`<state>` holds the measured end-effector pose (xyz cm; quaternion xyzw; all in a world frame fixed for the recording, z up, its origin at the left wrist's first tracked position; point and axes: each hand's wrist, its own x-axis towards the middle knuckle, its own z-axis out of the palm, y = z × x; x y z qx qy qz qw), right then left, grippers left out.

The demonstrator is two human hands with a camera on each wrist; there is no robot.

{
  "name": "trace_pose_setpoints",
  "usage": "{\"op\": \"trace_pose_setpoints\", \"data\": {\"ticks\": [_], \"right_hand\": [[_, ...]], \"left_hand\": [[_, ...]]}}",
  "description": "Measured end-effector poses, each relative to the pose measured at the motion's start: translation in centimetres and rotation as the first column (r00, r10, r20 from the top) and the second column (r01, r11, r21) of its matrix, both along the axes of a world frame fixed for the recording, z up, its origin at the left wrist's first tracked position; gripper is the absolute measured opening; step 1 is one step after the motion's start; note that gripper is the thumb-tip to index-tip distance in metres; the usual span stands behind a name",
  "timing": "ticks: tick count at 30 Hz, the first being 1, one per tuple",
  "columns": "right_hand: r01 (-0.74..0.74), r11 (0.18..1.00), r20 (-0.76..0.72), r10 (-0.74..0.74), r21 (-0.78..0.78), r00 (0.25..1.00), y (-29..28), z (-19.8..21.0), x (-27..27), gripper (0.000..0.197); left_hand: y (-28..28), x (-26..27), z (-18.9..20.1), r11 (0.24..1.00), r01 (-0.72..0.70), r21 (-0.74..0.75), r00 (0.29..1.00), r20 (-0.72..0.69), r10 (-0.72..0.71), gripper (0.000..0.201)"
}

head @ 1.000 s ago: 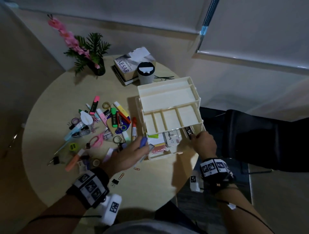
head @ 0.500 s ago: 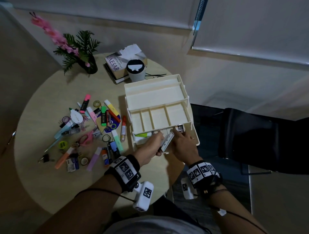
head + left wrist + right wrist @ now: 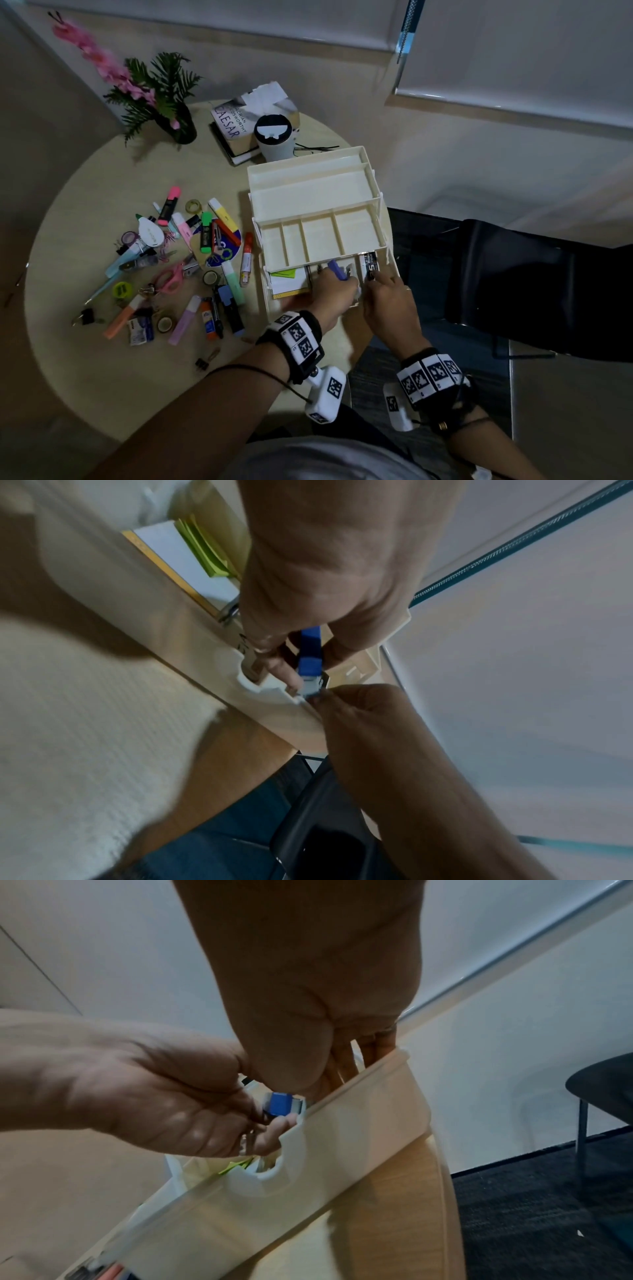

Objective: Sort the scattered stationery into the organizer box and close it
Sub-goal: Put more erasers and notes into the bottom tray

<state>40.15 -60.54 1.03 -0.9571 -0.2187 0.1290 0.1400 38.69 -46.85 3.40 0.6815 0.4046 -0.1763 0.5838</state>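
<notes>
The cream organizer box (image 3: 308,164) stands open on the round table, its tiers stepped back. My left hand (image 3: 337,291) pinches a blue, grey-tipped item (image 3: 337,269) over the bottom tray; the wrist views show the blue item (image 3: 310,656) (image 3: 279,1103) just inside the box's front wall (image 3: 192,647) (image 3: 342,1150). My right hand (image 3: 383,291) reaches into the same tray, fingertips bunched on the near end of a black packet (image 3: 371,265). A notepad with green sticky notes (image 3: 289,281) lies in the tray's left part. Scattered highlighters, tape rolls, clips and scissors (image 3: 188,267) lie left of the box.
A potted plant (image 3: 164,102), stacked books (image 3: 246,120) and a lidded cup (image 3: 274,137) stand at the table's far side. A black chair (image 3: 513,274) is close on the right. The table's rim (image 3: 356,342) curves just below my hands.
My left hand has come from the edge of the pile to the box's bottom tray with the blue item. My right hand has stayed at the tray's right end.
</notes>
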Motion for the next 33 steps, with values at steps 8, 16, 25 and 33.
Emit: {"op": "trace_pose_setpoints", "data": {"ticks": [8,16,25,33], "right_hand": [[-0.201,0.947,-0.173,0.161,-0.250,0.972,0.3,1.7,-1.0,0.078],[-0.099,0.954,-0.226,0.035,-0.282,0.974,1.2,0.8,-1.3,0.096],[-0.070,0.978,-0.237,0.021,-0.199,0.971,1.1,1.1,-1.8,0.094],[0.115,0.991,-0.207,-0.099,0.068,0.973,0.9,0.4,-2.5,0.060]], "left_hand": [[-0.4,-0.1,-1.4,0.957,0.065,0.282,0.998,-0.003,-0.067,0.018],[-0.6,1.4,-0.9,0.974,0.055,0.220,0.996,0.061,-0.070,0.012],[-1.4,2.6,-1.6,0.979,0.077,0.188,0.991,0.091,-0.095,0.014],[-0.2,1.8,-1.8,0.976,0.150,0.155,0.970,0.167,-0.175,0.027]]}}
